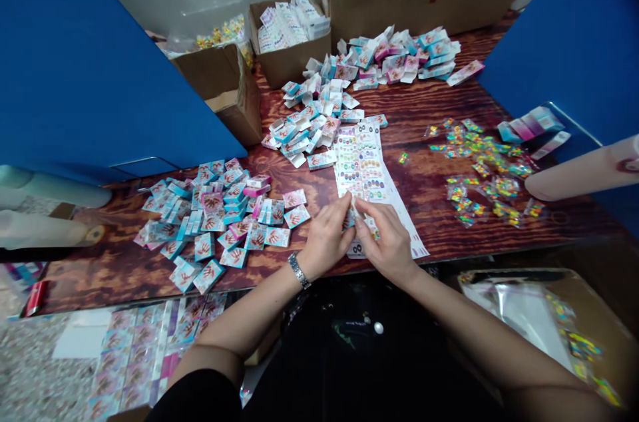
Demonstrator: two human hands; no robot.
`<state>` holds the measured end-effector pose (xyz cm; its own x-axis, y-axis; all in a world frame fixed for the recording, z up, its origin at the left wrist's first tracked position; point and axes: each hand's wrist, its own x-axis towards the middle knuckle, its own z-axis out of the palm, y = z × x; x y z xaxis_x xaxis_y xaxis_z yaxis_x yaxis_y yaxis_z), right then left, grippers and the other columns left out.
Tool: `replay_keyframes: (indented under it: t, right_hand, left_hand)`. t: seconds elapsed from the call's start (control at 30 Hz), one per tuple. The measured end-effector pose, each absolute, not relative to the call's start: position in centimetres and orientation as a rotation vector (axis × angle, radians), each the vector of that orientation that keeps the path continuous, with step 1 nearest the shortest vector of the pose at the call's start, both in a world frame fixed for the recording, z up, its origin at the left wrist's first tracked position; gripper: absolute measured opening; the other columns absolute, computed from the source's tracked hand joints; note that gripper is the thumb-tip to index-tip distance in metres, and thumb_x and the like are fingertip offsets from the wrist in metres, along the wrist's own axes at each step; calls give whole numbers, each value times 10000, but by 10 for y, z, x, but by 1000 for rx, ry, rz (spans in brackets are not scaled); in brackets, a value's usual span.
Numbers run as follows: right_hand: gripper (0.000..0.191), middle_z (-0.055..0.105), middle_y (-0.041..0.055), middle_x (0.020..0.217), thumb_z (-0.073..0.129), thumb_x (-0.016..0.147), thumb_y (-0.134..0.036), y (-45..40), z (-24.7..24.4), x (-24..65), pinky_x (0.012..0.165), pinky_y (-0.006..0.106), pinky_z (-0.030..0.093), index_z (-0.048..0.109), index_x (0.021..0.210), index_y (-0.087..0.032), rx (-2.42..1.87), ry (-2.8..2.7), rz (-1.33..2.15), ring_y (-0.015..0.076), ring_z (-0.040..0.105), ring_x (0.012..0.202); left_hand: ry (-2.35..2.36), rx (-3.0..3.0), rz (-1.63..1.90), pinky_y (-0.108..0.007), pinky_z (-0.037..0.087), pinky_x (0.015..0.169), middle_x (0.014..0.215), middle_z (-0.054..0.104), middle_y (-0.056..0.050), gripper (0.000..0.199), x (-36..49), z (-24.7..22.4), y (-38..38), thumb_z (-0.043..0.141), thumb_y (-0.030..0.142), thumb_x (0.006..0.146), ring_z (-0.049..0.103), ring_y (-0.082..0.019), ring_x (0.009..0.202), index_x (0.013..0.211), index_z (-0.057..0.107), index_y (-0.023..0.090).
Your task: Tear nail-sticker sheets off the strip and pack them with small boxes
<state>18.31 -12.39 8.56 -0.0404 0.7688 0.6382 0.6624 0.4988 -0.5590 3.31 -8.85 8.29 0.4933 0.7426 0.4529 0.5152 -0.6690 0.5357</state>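
My left hand (324,235) and my right hand (387,239) meet at the front of the table. Between their fingertips is a small printed box (351,217), mostly covered by the fingers. Both hands are closed around it. Printed sticker sheets (362,159) lie under and beyond my hands, with a white strip running to the table edge on the right. Just past the sheets is a loose pile of small blue and pink boxes (319,119), several with open flaps. Closed boxes (219,209) are heaped to the left of my left hand.
Small bags of colourful pieces (479,149) are spread at the right. Cardboard boxes stand behind, one holding sticker sheets (284,26). Blue panels (90,56) flank the wooden table (120,275). Another person's arm (589,169) reaches in from the right. An open carton (589,315) sits below the edge.
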Motion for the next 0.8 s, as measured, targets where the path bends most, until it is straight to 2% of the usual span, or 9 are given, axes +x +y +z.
replay_keyframes:
  t: [0.17, 0.23, 0.37, 0.47, 0.57, 0.67, 0.8]
  right_hand:
    - [651, 542, 143, 1370, 485, 902, -78, -129, 79, 175, 1011, 485, 497, 278, 1510, -186, -1120, -1859, 86, 279, 496, 1275]
    - [658, 504, 146, 1411, 465, 914, -83, -131, 78, 173, 1026, 477, 489, 238, 1522, -188, -1096, -1886, 150, 272, 471, 1306]
    - [576, 554, 110, 1369, 446, 959, -197, -111, 82, 196, 1003, 441, 507, 277, 1508, -233, -1072, -2003, 329, 237, 552, 1226]
    - [509, 585, 88, 1338, 443, 968, -292, -74, 79, 234, 1030, 484, 475, 362, 1468, -242, -1166, -2132, 300, 246, 541, 1234]
    - [548, 477, 123, 1444, 460, 954, -369, -37, 60, 271, 1108, 503, 389, 371, 1460, -179, -1297, -2288, 250, 274, 428, 1344]
    - [564, 444, 127, 1468, 498, 926, -418, -11, 35, 292, 1138, 505, 337, 425, 1423, -160, -1358, -2411, 226, 303, 360, 1387]
    - [489, 507, 103, 1421, 489, 929, -438, -1, 21, 297, 1120, 533, 348, 521, 1347, -188, -1356, -2464, 181, 321, 392, 1364]
  left_hand:
    - [1075, 2363, 1051, -374, 518, 951, 1256, 609, -161, 571, 32, 85, -89, 527, 86, 828, 592, -231, 1159, 1381, 398, 137]
    - [1085, 2361, 1039, -366, 525, 933, 1220, 626, -148, 567, 29, 85, -89, 533, 57, 797, 601, -225, 1133, 1349, 429, 135]
    - [1109, 2423, 915, -393, 532, 893, 1158, 642, -132, 537, 9, 87, -78, 574, 123, 817, 611, -238, 1073, 1337, 445, 152]
    - [1260, 2406, 842, -455, 507, 918, 1146, 645, -147, 521, -13, 93, -63, 626, 217, 831, 607, -271, 1058, 1326, 480, 150]
    - [1346, 1984, 836, -447, 533, 876, 1105, 662, -139, 575, -28, 104, -55, 682, 316, 805, 641, -266, 992, 1320, 490, 146]
    - [1117, 1257, 863, -366, 587, 752, 1135, 660, -117, 553, -27, 115, -56, 626, 383, 853, 682, -227, 930, 1339, 444, 194]
    - [889, 670, 878, -294, 605, 656, 1062, 684, -117, 392, -18, 121, -59, 614, 394, 866, 706, -228, 902, 1175, 539, 166]
